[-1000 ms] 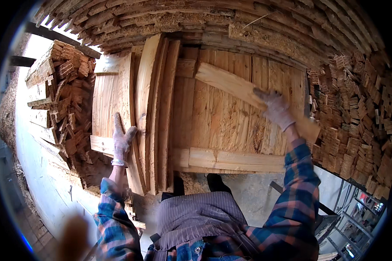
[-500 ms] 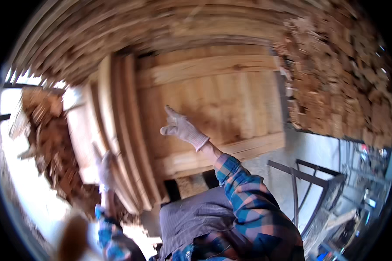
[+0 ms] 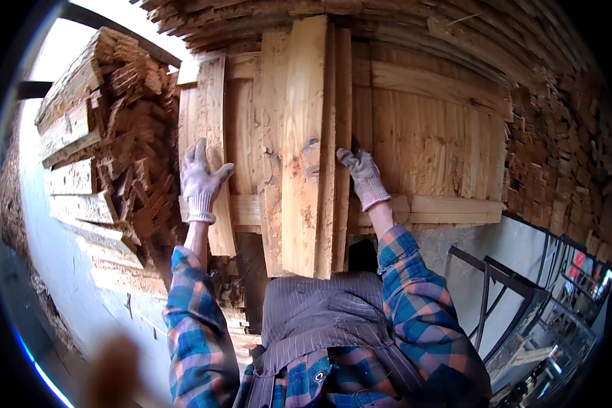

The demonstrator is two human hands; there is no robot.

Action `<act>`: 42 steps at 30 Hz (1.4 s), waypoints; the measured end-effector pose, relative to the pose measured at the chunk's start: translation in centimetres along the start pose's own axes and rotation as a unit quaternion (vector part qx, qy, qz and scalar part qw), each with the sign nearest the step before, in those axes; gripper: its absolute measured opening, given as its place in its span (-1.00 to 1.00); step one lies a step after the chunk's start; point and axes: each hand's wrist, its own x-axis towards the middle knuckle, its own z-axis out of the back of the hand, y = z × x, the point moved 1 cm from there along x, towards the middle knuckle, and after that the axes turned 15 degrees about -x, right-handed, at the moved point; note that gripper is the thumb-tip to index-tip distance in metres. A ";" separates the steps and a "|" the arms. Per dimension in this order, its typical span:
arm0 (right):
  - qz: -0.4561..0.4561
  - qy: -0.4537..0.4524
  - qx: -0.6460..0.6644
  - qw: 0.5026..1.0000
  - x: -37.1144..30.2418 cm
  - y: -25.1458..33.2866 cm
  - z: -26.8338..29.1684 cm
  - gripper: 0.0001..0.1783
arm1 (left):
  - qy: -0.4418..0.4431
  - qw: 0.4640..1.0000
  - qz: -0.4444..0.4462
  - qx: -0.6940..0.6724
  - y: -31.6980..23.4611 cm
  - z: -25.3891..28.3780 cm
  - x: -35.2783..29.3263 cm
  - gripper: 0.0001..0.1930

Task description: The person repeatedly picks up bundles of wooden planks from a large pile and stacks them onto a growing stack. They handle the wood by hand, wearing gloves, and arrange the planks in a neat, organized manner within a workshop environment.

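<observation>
While seen from head view, upright plank bundle is held at centre, toward 12 o'clock. Left hand, gloved, is laid flat with fingers spread on side plank at 9 o'clock. Right hand is pressed against bundle's right edge at 3 o'clock; grip cannot be told. Scrap stack is piled at far left.

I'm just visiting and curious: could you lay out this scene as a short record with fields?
Setting: stacked lumber around a wooden panel
Left hand: gloved, flat on a narrow board, fingers spread
Right hand: gloved, gripping the edge of the upright boards
Boards: several planks on end, leaning against the panel
Left side: pile of rough offcuts
Lower right: dark metal frame
</observation>
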 end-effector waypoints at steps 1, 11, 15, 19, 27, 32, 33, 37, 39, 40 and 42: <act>0.044 0.007 -0.069 0.997 1.3 0.2 1.7 -0.53 | -0.030 0.995 -0.090 -0.020 -0.3 -0.9 -0.2 -0.11; 0.151 -0.106 -0.706 0.684 -6.8 3.5 -5.2 -0.11 | 0.241 0.732 0.189 -0.609 -7.1 -10.1 -0.5 -0.52; 0.212 -0.088 -0.620 0.750 -6.9 1.9 -4.7 0.12 | 0.228 0.656 0.201 -0.690 -3.6 -10.9 -2.1 -0.41; 0.258 -0.020 -0.546 0.797 -12.9 5.4 -4.0 -0.16 | 0.175 0.735 0.175 -0.631 -9.4 -9.6 -6.9 -0.36; 0.315 -0.068 -0.360 0.875 -21.3 20.0 7.4 -0.34 | 0.205 0.806 -0.012 -0.555 -27.2 -19.5 -11.5 -0.63; 0.243 -0.273 -0.650 0.666 -23.5 34.7 13.7 -0.40 | 0.268 0.792 0.026 -0.548 -43.7 -26.4 -12.2 -0.38; 0.203 -0.348 -0.714 0.573 -22.4 36.9 14.6 -0.35 | 0.222 0.851 -0.025 -0.475 -45.0 -28.4 -11.9 -0.30; 0.243 -0.236 -0.766 0.546 -19.7 39.7 20.9 -0.38 | 0.243 0.882 0.071 -0.399 -41.6 -33.3 -12.0 -0.10; 0.314 -0.291 -0.780 0.456 -19.1 40.3 24.4 -0.37 | 0.166 0.836 0.070 -0.518 -36.9 -32.0 -13.3 -0.10; 0.299 -0.282 -0.775 0.480 -19.9 40.5 24.0 -0.37 | 0.120 0.836 0.078 -0.529 -34.0 -29.8 -13.7 -0.11; 0.271 -0.296 -0.815 0.418 -19.9 42.2 24.0 -0.37 | 0.066 0.859 0.109 -0.496 -30.4 -24.0 -13.3 -0.13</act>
